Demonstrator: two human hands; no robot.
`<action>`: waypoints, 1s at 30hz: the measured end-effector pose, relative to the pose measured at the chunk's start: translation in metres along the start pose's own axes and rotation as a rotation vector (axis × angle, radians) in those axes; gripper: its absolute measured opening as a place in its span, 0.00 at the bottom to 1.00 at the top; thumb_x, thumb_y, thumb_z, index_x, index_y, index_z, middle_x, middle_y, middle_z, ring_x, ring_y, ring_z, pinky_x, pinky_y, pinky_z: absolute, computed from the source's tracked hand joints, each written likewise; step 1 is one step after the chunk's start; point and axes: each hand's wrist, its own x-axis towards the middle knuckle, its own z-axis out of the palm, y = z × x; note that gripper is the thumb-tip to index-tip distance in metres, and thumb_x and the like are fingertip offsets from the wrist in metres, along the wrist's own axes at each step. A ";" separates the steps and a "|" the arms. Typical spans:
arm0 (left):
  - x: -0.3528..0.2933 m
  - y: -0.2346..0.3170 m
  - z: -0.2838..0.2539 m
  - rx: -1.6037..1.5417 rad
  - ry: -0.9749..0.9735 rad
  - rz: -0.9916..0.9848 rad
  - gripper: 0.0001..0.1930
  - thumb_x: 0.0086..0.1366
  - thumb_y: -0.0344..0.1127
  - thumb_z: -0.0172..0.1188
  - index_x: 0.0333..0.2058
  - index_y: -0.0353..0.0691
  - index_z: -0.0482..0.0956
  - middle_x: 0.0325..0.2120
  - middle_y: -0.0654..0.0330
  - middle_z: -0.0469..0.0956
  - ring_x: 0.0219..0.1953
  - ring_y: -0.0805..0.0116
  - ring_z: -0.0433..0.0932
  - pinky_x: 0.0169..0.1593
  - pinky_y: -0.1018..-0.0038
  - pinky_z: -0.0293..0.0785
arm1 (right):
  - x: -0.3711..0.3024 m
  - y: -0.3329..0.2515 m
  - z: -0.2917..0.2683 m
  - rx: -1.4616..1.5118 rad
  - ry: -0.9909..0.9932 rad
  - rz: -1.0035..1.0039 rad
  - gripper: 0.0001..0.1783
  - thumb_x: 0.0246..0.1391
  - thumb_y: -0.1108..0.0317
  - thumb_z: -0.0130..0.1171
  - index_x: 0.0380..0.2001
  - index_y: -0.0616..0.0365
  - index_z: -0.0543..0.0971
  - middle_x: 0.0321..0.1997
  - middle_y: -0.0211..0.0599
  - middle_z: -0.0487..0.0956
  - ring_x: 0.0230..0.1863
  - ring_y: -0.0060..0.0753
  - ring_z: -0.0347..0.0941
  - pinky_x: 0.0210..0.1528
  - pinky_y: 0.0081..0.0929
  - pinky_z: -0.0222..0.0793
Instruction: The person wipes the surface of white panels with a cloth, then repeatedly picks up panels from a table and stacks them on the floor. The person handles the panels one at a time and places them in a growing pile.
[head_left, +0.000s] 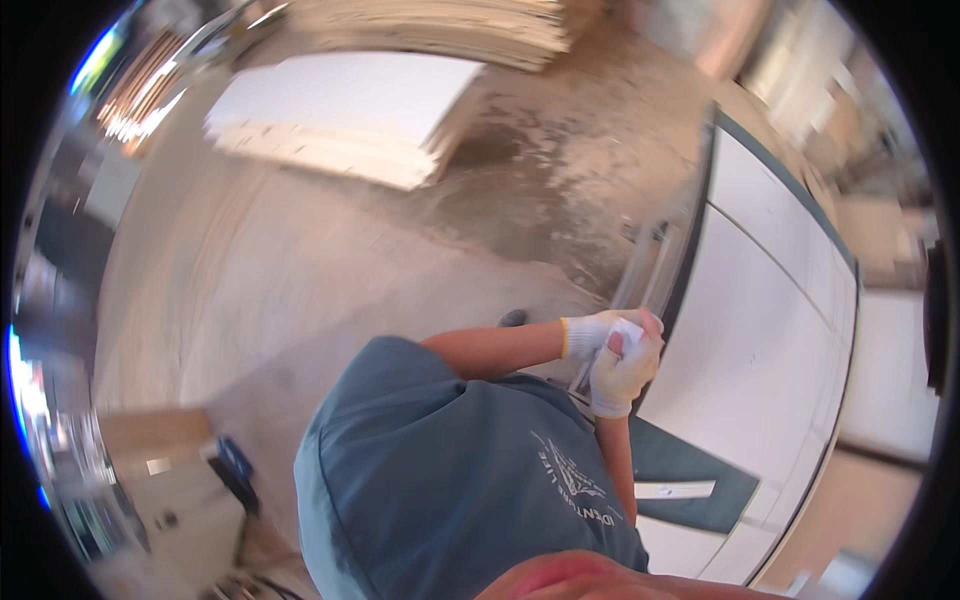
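My left hand (592, 332) and my right hand (622, 378), in white knit gloves with bare fingertips, are together in front of my body. Between them is a small white piece (629, 334), blurred, perhaps paper or cloth. My right fingers and thumb close around it. The left hand's fingers are closed against it and partly hidden behind the right. Both hands are beside the near left edge of a table topped with large white panels (750, 320). Motion smears the view.
A stack of white-topped boards (350, 95) lies on the floor ahead, with more stacked boards (440, 28) behind. A metal rail (650, 270) runs along the table's left side. A white strip (675, 490) lies on a dark green patch (715, 485). Boxy equipment (180, 490) stands at lower left.
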 end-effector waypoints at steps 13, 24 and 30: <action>0.167 0.090 -0.006 0.537 0.381 -0.584 0.17 0.76 0.47 0.55 0.48 0.37 0.78 0.39 0.59 0.81 0.43 0.61 0.82 0.46 0.64 0.79 | 0.062 0.143 0.007 0.028 0.136 0.611 0.23 0.58 0.67 0.62 0.56 0.60 0.78 0.63 0.53 0.75 0.61 0.58 0.75 0.63 0.45 0.71; 0.265 0.182 -0.097 1.007 0.618 -0.735 0.06 0.64 0.25 0.59 0.40 0.35 0.76 0.29 0.56 0.78 0.22 0.67 0.76 0.19 0.72 0.69 | -0.228 0.247 -0.221 -1.140 0.569 1.928 0.30 0.56 0.57 0.65 0.61 0.53 0.72 0.64 0.47 0.74 0.65 0.55 0.70 0.64 0.50 0.71; 0.333 0.143 -0.102 1.209 0.590 -0.811 0.19 0.65 0.24 0.57 0.55 0.32 0.72 0.35 0.51 0.81 0.22 0.70 0.76 0.19 0.73 0.71 | -0.253 0.257 -0.222 -1.061 0.539 2.019 0.25 0.60 0.60 0.62 0.60 0.51 0.73 0.59 0.48 0.78 0.60 0.58 0.73 0.59 0.51 0.76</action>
